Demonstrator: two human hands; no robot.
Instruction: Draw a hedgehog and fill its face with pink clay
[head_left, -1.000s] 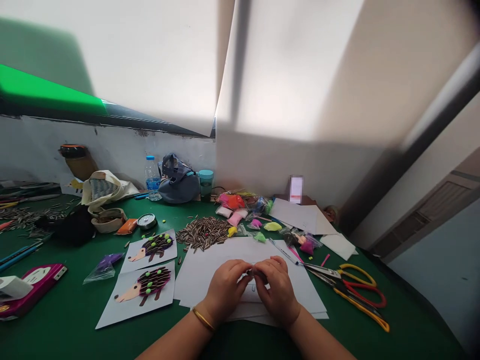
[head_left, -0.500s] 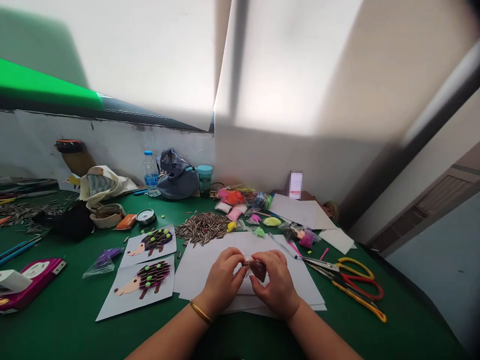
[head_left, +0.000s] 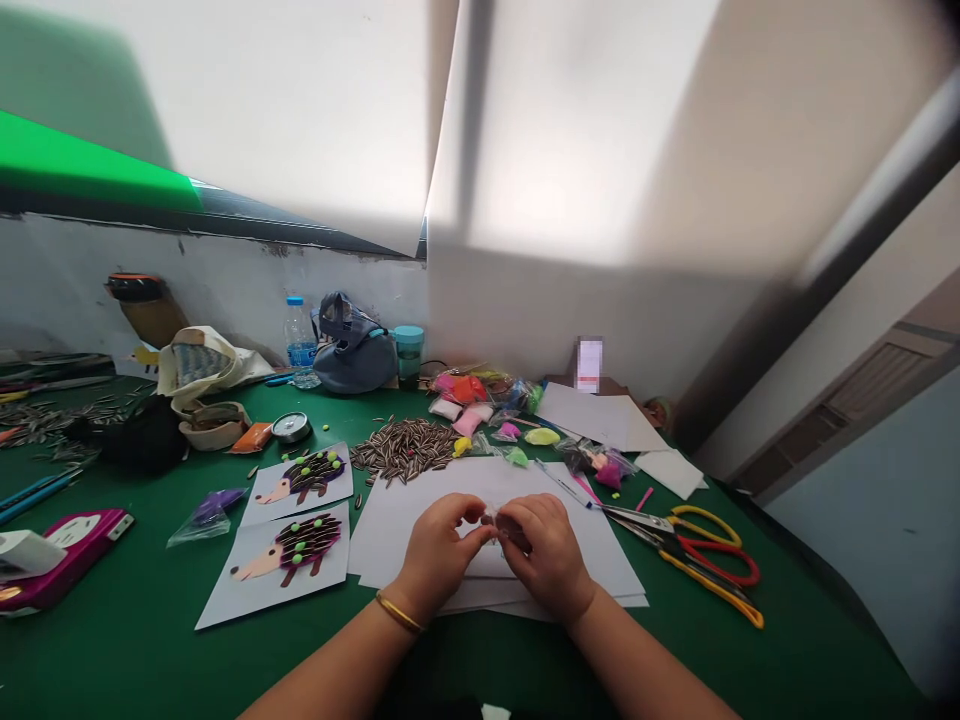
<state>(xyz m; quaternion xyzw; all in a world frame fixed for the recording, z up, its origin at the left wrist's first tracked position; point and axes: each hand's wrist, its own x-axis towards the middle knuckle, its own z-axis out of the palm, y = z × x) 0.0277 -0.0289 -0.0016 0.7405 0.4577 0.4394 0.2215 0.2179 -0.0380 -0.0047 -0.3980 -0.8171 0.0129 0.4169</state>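
Observation:
Above a stack of white paper [head_left: 405,510], both of my hands meet around a clear plastic bag of brown modelling clay [head_left: 514,530]. My left hand [head_left: 442,545], with a gold bangle at the wrist, pinches a small brown bit at the bag's left end. Wrapped over the bag from the right is my right hand [head_left: 547,545], which hides much of the clay. To the left lie two paper cards with clay hedgehogs: a lower card [head_left: 217,595] and an upper card [head_left: 262,505]. Striped seeds form the hedgehogs' spines, dotted with green balls.
A pile of striped sunflower seeds [head_left: 405,447] lies behind the paper. Bagged coloured clay [head_left: 469,420] spreads beside it. Scissors [head_left: 705,545] and a pen [head_left: 566,485] lie on the right. A magenta power strip [head_left: 75,560] and a purple clay bag [head_left: 210,512] are on the left.
My right hand's fingers have curled further over the bag, covering more of the brown clay. My left hand keeps its pinch. The whole view has shifted slightly.

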